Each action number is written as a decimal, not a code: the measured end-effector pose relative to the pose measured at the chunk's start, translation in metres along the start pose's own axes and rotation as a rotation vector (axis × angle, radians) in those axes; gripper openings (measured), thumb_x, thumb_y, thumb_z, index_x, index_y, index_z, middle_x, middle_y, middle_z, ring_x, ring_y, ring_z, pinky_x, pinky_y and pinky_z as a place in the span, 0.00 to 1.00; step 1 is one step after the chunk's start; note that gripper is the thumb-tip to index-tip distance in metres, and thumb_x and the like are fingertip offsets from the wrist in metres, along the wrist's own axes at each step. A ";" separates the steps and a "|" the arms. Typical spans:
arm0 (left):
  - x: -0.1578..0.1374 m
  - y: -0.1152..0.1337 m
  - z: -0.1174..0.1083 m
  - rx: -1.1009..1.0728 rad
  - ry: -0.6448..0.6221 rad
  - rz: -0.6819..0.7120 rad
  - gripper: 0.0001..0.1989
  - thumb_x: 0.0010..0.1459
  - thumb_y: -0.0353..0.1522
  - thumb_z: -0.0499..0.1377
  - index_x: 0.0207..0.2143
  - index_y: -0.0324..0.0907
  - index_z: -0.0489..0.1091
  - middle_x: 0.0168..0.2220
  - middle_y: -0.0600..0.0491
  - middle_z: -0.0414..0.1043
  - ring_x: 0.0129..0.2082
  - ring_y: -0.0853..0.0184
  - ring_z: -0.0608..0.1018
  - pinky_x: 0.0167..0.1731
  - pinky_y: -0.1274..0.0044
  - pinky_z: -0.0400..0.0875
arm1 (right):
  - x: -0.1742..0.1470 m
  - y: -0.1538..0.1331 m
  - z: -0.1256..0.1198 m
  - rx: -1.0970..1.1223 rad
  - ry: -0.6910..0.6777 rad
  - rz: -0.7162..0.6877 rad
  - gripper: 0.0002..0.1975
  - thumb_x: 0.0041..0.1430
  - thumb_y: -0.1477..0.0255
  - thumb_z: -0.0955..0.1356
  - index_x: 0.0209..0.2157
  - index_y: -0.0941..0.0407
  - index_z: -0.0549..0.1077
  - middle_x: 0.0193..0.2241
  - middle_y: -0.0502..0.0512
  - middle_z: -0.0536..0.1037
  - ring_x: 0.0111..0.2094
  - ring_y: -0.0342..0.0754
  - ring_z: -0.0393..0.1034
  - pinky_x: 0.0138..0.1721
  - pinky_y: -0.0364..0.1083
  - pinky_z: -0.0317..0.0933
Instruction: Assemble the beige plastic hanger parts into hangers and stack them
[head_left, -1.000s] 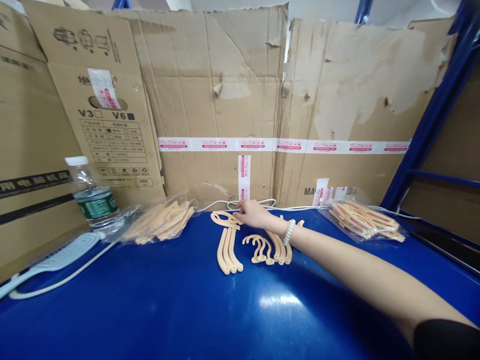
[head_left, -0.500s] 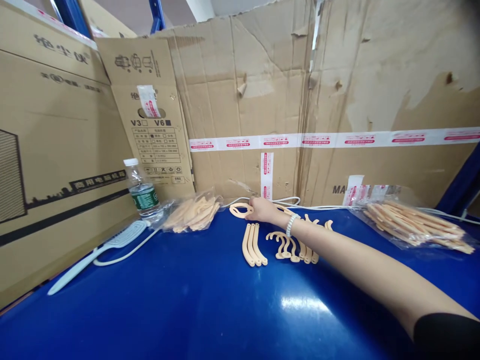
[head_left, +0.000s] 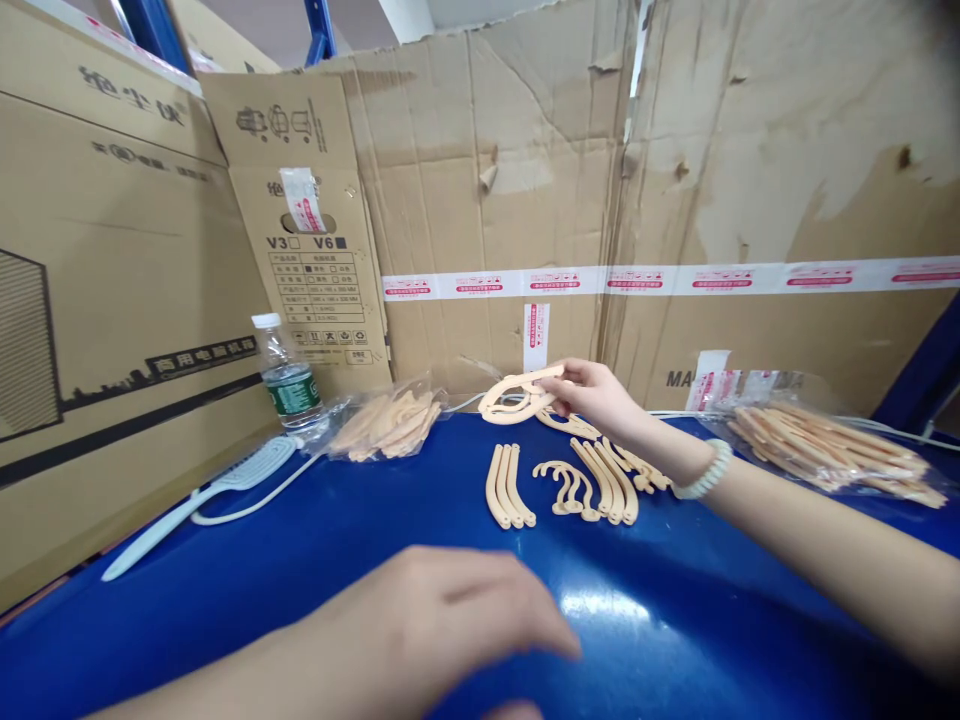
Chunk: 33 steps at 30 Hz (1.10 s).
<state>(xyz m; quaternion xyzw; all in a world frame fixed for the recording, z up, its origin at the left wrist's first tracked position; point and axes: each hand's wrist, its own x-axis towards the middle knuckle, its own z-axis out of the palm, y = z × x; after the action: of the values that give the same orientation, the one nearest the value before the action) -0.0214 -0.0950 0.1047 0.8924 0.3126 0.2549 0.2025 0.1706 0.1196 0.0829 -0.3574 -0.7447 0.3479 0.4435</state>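
My right hand (head_left: 592, 392), with a bead bracelet on the wrist, pinches a beige, loop-shaped plastic hanger piece (head_left: 504, 405) above the back of the table. Below it lies another beige looped piece (head_left: 568, 424), partly behind the hand. Three curved beige hanger arms (head_left: 504, 488) lie side by side, with beige hooks (head_left: 574, 490) to their right and several more curved arms (head_left: 611, 480) beside those. Small beige parts (head_left: 643, 468) sit close to my right wrist. My left hand (head_left: 457, 620) is in the foreground, blurred, its fingers bent but apart, holding nothing.
Clear bags of beige pieces lie left (head_left: 390, 425) and right (head_left: 832, 450) on the blue table (head_left: 300, 560). A water bottle (head_left: 289, 385) and a pale blue hairbrush (head_left: 202, 500) are at left. Cardboard (head_left: 480, 200) walls the back; a white cable (head_left: 465, 402) runs along it.
My right hand has lifted the looped piece from the table's back and moved right with it. My left hand has come into view from below.
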 end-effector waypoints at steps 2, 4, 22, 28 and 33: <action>0.010 -0.014 -0.001 -0.022 0.163 -0.124 0.13 0.60 0.27 0.57 0.47 0.46 0.70 0.41 0.52 0.77 0.34 0.68 0.79 0.38 0.79 0.74 | -0.026 -0.008 -0.010 0.071 -0.011 0.007 0.13 0.59 0.63 0.68 0.35 0.59 0.70 0.22 0.47 0.70 0.19 0.38 0.62 0.21 0.40 0.56; 0.022 -0.034 0.004 -0.107 0.293 -0.244 0.14 0.60 0.29 0.56 0.49 0.45 0.68 0.34 0.54 0.76 0.28 0.70 0.77 0.29 0.80 0.73 | -0.053 -0.013 -0.014 0.194 -0.051 0.050 0.14 0.57 0.61 0.70 0.33 0.58 0.71 0.19 0.45 0.67 0.18 0.37 0.59 0.20 0.39 0.54; 0.036 -0.103 0.054 -0.364 0.574 -0.324 0.06 0.64 0.35 0.55 0.38 0.43 0.69 0.26 0.58 0.70 0.23 0.72 0.71 0.23 0.82 0.67 | -0.122 0.016 0.018 0.334 -0.176 0.231 0.12 0.59 0.62 0.70 0.36 0.57 0.72 0.21 0.48 0.73 0.22 0.41 0.69 0.27 0.41 0.66; 0.037 -0.106 0.054 -0.471 0.811 -0.323 0.05 0.67 0.35 0.53 0.41 0.44 0.63 0.23 0.60 0.68 0.24 0.72 0.72 0.23 0.83 0.68 | -0.130 0.015 0.013 0.004 -0.291 0.079 0.07 0.60 0.67 0.69 0.34 0.56 0.77 0.31 0.54 0.76 0.26 0.42 0.68 0.24 0.40 0.61; 0.034 -0.108 0.057 -0.531 0.850 -0.327 0.07 0.68 0.39 0.51 0.41 0.46 0.60 0.22 0.62 0.63 0.19 0.75 0.66 0.19 0.84 0.64 | -0.126 0.010 0.008 -0.060 -0.397 0.106 0.12 0.60 0.64 0.69 0.28 0.56 0.76 0.25 0.51 0.72 0.23 0.40 0.60 0.21 0.40 0.54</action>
<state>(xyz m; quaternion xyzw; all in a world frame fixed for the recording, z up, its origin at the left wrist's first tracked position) -0.0146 -0.0059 0.0141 0.5676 0.4272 0.6299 0.3141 0.2098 0.0169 0.0197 -0.3334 -0.8077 0.4120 0.2583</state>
